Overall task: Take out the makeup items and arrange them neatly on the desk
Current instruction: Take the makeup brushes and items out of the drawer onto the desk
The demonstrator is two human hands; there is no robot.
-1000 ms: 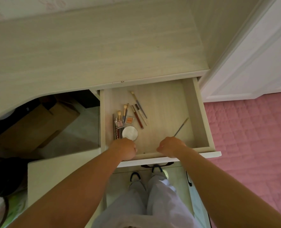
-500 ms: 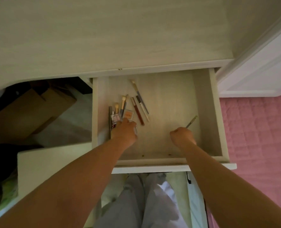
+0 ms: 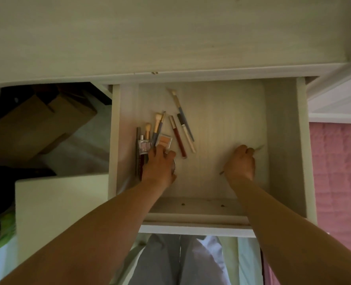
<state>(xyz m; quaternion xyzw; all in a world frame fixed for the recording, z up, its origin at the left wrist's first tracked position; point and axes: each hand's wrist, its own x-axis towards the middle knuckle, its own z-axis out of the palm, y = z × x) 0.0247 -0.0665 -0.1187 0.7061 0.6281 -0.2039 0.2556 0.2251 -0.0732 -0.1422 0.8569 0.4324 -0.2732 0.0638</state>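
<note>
The open drawer (image 3: 281, 140) holds several makeup items at its left. My left hand (image 3: 160, 165) covers a round silver compact (image 3: 173, 166), its fingers curling over it. Just beyond its fingertips lie a peach blush palette (image 3: 164, 140), a small glitter pot (image 3: 143, 147) and two short brushes (image 3: 157, 124). A red lip gloss (image 3: 178, 137), a white pencil (image 3: 188, 136) and a blue-handled brush (image 3: 180, 109) lie slanted in the middle. My right hand (image 3: 240, 161) grips a thin liner brush (image 3: 260, 148), whose ends stick out on both sides of the fist.
The pale wooden desk top (image 3: 170, 33) stretches above the drawer. A cardboard box (image 3: 37, 124) sits under the desk at left, with a white stool (image 3: 57, 202) beside it. A pink quilt (image 3: 339, 171) lies at right. My legs show below the drawer front.
Both hands moved from the drawer's front edge into the drawer. The left hand settled over the round compact; the right hand closed round the thin brush. The camera leaned closer.
</note>
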